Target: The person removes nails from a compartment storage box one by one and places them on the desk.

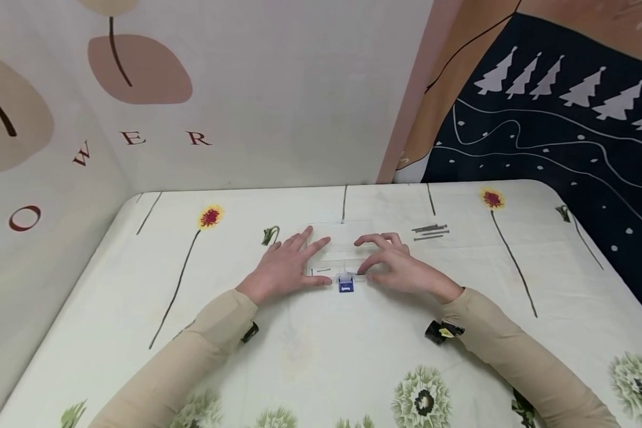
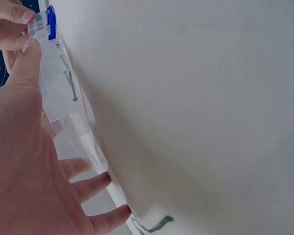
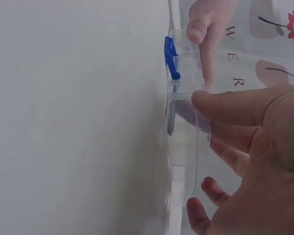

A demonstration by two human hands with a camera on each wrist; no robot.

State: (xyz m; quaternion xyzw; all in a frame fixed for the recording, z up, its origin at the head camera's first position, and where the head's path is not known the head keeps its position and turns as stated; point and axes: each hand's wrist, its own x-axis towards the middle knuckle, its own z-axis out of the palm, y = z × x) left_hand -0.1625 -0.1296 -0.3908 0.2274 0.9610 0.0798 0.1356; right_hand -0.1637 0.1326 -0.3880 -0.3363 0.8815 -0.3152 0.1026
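Touching left hand: left hand (image 1: 286, 270) lies with fingers straight and spread, gripping nothing; its thumb is along the near rim, its index finger over the left side of the lid (image 1: 337, 235)
Right hand: right hand (image 1: 398, 267) has partly bent, parted fingers, the thumb at the near rim and a fingertip at a nail (image 3: 172, 115) in the right part; whether it pinches that nail, I cannot tell
Nail: thin, stiff, probably slippery; best taken by the shaft between thumb and fingertip
Box: clear box (image 3: 183, 152) lies between the hands, lid laid back on the far side, blue latch (image 1: 345, 284) in front
Box handling: looks light, fairly stiff, likely to slide; steady it by the side walls, sparing the lid's hinge
Edges: low walls and a divider probably leave fingers a tight fit
Left part: small nails (image 1: 323, 270) lie there
Loose pile: more nails (image 1: 430, 232) lie beyond the right hand, far right
Room: tablecloth (image 1: 310, 362) spreads widest on the near side, between the sleeves (image 1: 208, 339); the far edge meets the wall hanging (image 1: 289, 119)
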